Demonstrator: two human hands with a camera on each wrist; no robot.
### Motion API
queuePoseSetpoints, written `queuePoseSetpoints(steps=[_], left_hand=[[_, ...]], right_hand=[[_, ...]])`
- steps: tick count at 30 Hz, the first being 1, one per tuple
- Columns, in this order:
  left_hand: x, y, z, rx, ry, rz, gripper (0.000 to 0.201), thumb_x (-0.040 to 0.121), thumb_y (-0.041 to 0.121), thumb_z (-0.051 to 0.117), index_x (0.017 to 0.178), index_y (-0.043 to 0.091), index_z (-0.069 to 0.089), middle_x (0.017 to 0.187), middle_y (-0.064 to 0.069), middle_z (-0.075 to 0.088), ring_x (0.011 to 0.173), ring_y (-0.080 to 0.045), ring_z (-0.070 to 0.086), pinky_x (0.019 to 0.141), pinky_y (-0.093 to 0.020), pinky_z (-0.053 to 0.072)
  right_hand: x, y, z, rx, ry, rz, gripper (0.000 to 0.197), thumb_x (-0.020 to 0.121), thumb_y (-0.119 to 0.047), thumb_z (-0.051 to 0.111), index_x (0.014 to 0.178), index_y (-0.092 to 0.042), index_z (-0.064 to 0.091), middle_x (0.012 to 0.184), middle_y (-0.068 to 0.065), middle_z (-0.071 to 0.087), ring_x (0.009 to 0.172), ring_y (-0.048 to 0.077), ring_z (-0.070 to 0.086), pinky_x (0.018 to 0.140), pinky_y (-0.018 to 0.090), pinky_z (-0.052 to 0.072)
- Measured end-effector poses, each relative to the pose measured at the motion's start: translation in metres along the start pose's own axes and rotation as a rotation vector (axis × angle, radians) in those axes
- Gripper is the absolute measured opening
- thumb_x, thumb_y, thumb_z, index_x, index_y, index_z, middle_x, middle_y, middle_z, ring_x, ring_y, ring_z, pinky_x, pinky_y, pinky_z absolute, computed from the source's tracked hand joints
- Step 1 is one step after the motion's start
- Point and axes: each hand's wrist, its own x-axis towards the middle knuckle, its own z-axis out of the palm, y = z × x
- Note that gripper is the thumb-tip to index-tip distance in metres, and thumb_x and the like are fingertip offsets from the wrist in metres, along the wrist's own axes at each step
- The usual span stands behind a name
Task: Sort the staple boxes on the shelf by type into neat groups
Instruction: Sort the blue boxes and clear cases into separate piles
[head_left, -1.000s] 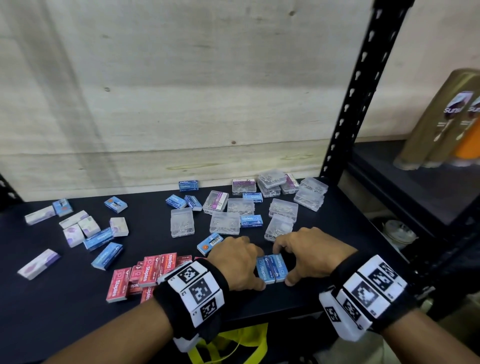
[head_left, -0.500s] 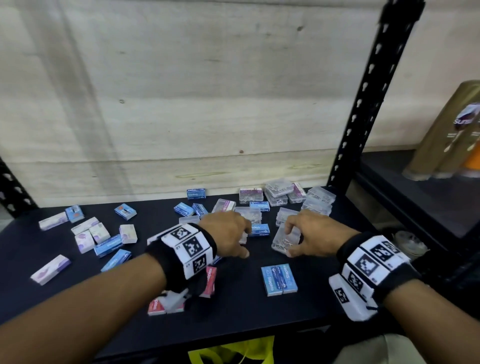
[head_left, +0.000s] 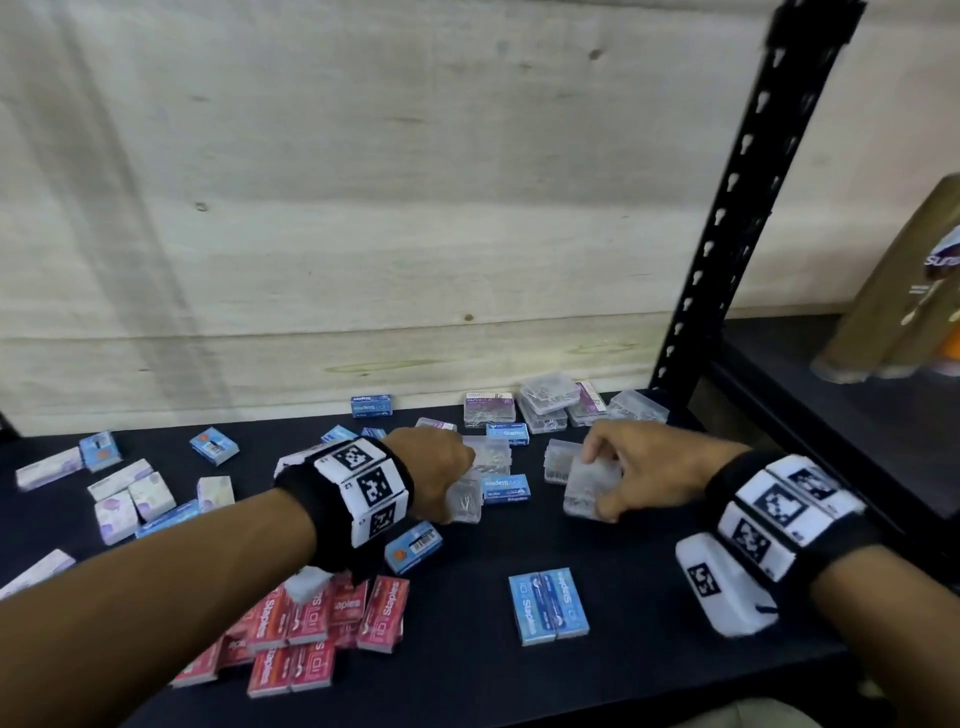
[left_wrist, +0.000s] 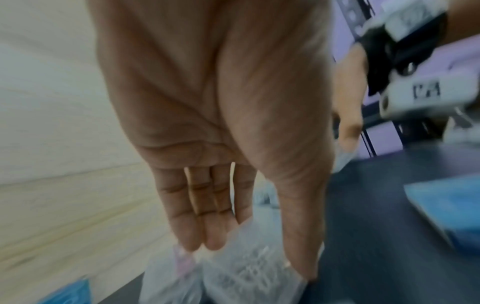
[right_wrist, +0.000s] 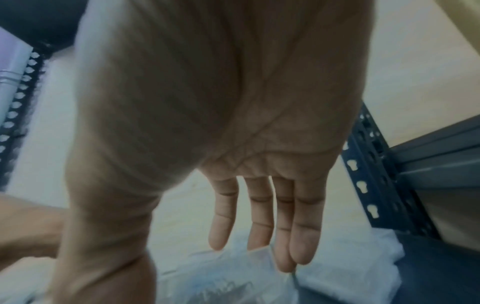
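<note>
Each hand is taking hold of a clear plastic box in the middle of the shelf. The right hand has its thumb and fingers closed around a clear box that looks tipped up off the shelf. The left hand pinches another clear box between thumb and fingers; the left wrist view suggests 2 clear boxes side by side under the fingertips, though it is too blurred to be sure.

To do this step well, grip each box by its short sides so the lid stays closed, lift rather than drag past the blue box lying between the hands, and set both beside the clear pile at the back right, edges squared to it.

2 blue boxes already sit paired near the front edge, the red boxes are bunched at front left, and pale boxes and other blue ones lie scattered, so much sorting remains.
</note>
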Motion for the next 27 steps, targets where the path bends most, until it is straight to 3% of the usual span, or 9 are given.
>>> queuePoseSetpoints(steps=[4,8,12,17,20,23,27], left_hand=[[0.005,-0.016,-0.026,-0.131,0.057,0.005,0.067,0.082,0.045,0.071,0.14,0.022,0.046,0.137,0.0,0.05,0.122,-0.022,0.051,0.098,-0.035,0.044],[0.031,-0.036,-0.056,-0.153,0.174,-0.057,0.067,0.085,0.047,0.069,0.142,0.023,0.043,0.14,0.002,0.049,0.125,-0.021,0.049,0.1,-0.036,0.041],[0.067,-0.052,-0.065,-0.1,0.192,-0.101,0.066,0.089,0.043,0.065,0.145,0.018,0.041,0.144,-0.002,0.046,0.128,-0.024,0.047,0.102,-0.037,0.042],[0.097,-0.056,-0.05,-0.092,0.223,-0.072,0.062,0.084,0.044,0.07,0.137,0.023,0.044,0.131,-0.001,0.054,0.112,-0.023,0.056,0.086,-0.035,0.048],[0.107,-0.054,-0.037,-0.127,0.244,-0.05,0.049,0.084,0.042,0.07,0.124,0.024,0.049,0.123,0.001,0.057,0.103,-0.021,0.057,0.076,-0.032,0.045],[0.111,-0.053,-0.028,-0.129,0.279,-0.037,0.037,0.086,0.038,0.067,0.117,0.025,0.052,0.121,0.002,0.057,0.103,-0.021,0.056,0.073,-0.03,0.041],[0.103,-0.051,-0.028,-0.101,0.297,-0.035,0.038,0.089,0.039,0.065,0.123,0.025,0.053,0.127,0.003,0.052,0.105,-0.02,0.057,0.072,-0.03,0.039]], right_hand=[[0.015,0.025,-0.023,0.02,0.146,0.047,0.059,0.067,-0.04,0.083,0.114,-0.031,0.048,0.112,-0.006,0.053,0.097,0.013,0.057,0.084,0.033,0.052],[0.041,0.047,-0.032,0.035,0.271,0.119,0.058,0.069,-0.04,0.083,0.113,-0.029,0.047,0.113,-0.004,0.053,0.097,0.014,0.055,0.082,0.031,0.05],[0.063,0.061,-0.031,0.034,0.331,0.138,0.058,0.067,-0.043,0.084,0.109,-0.03,0.045,0.115,-0.001,0.05,0.098,0.017,0.055,0.082,0.032,0.05],[0.074,0.071,-0.027,0.023,0.328,0.114,0.055,0.067,-0.048,0.08,0.107,-0.034,0.046,0.113,-0.003,0.046,0.102,0.017,0.053,0.088,0.035,0.051],[0.076,0.074,-0.022,0.015,0.303,0.107,0.047,0.069,-0.045,0.079,0.102,-0.037,0.047,0.11,-0.005,0.043,0.1,0.014,0.052,0.09,0.034,0.05],[0.074,0.072,-0.017,0.03,0.276,0.103,0.04,0.071,-0.041,0.078,0.098,-0.04,0.048,0.11,-0.008,0.041,0.096,0.01,0.053,0.09,0.033,0.05],[0.069,0.064,-0.021,-0.019,0.241,0.131,0.041,0.076,-0.042,0.078,0.104,-0.037,0.048,0.115,-0.005,0.041,0.097,0.012,0.053,0.09,0.033,0.049]])
